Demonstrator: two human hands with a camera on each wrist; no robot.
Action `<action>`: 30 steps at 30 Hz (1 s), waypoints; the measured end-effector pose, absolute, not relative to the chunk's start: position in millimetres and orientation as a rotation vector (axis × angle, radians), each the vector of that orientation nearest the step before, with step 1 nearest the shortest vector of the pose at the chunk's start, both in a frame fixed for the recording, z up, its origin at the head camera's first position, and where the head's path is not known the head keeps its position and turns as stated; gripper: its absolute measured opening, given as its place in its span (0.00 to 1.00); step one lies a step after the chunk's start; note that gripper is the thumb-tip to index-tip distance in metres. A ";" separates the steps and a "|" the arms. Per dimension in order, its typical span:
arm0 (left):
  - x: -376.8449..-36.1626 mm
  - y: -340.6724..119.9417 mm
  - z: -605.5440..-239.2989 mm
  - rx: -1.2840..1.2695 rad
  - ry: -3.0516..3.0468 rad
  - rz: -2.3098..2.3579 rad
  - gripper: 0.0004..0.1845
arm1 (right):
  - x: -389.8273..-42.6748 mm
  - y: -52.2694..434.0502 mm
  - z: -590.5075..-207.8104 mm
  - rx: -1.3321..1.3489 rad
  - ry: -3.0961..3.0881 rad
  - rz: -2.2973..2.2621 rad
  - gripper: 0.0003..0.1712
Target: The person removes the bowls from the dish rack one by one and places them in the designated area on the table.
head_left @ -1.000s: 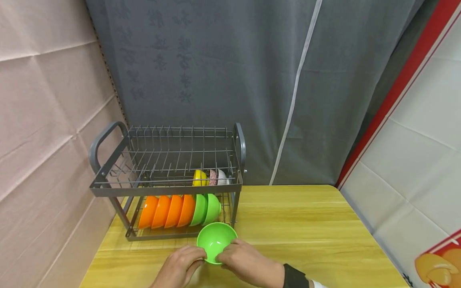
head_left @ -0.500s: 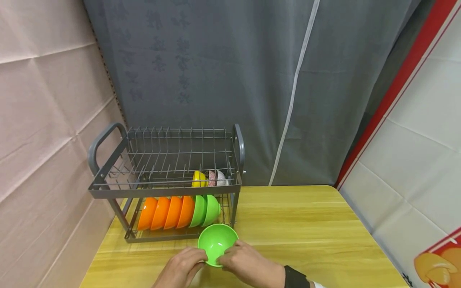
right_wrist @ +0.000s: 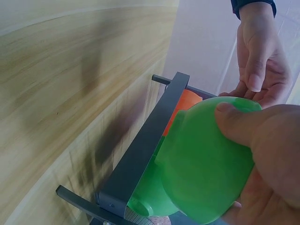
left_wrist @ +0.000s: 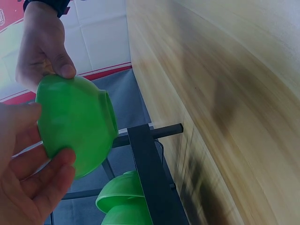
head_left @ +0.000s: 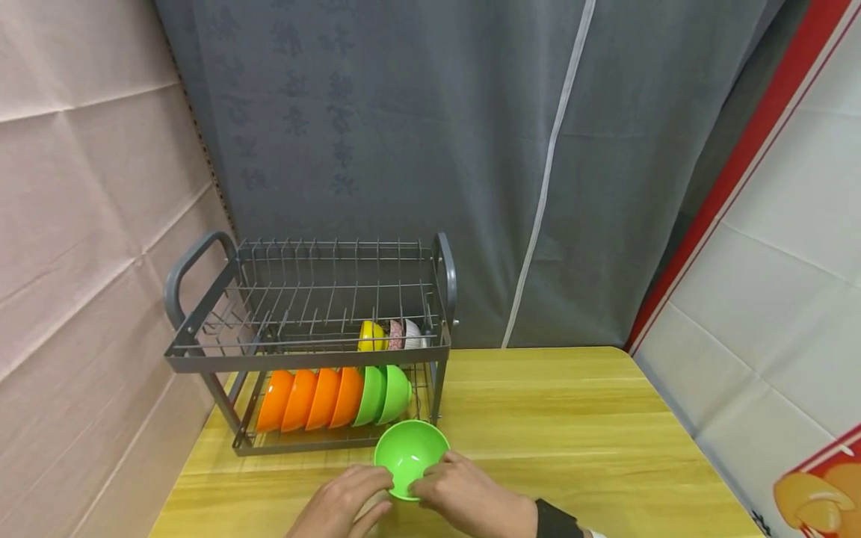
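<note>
A green bowl [head_left: 406, 456] is held up in front of the dish rack [head_left: 309, 365], its inside facing the head camera. My right hand [head_left: 471, 493] pinches its near rim, with the thumb on the outer wall in the right wrist view and the fingers inside. My left hand [head_left: 343, 501] is at the bowl's left rim. Its fingertips touch the rim, while its thumb stands apart from the bowl. In the rack's lower tier, several orange bowls [head_left: 306, 400] stand on edge in a row, followed by green bowls [head_left: 393, 396] on the right.
On the rack's upper tier sit a small yellow bowl [head_left: 372, 336], a pink patterned one [head_left: 395, 335] and a white one [head_left: 412, 335]. The wooden table [head_left: 551, 426] extends to the right. A grey curtain [head_left: 403, 149] hangs behind, with a pale cloth [head_left: 101, 261] at the left.
The green bowl has shifted slightly right and toward me, with my right hand on it. My left thumb has moved away from the bowl's rim.
</note>
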State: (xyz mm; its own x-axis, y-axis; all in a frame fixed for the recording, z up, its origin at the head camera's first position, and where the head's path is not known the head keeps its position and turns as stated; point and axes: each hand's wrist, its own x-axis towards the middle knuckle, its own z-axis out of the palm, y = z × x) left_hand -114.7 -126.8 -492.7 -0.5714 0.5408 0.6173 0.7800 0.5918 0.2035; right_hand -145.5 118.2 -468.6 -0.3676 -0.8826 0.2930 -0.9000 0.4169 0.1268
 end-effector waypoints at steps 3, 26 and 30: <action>-113.9 -126.1 -492.1 -1.054 -2.332 -0.607 0.10 | -145.2 120.1 -468.0 1.545 -2.362 0.067 0.10; -114.5 -121.9 -498.3 -1.089 -2.250 -0.338 0.24 | -140.5 142.1 -467.2 1.461 -2.305 0.118 0.12; -113.6 -120.4 -499.3 -1.121 -2.286 -0.324 0.29 | -140.1 146.9 -467.6 1.459 -2.318 0.116 0.11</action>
State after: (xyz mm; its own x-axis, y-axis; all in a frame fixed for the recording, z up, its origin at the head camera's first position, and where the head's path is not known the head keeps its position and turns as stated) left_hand -113.6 -120.4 -499.3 -0.4884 0.6468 0.5858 0.7840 0.6200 -0.0308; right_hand -140.1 146.9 -467.6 -0.3770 -0.8480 0.3726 -0.8811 0.4524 0.1382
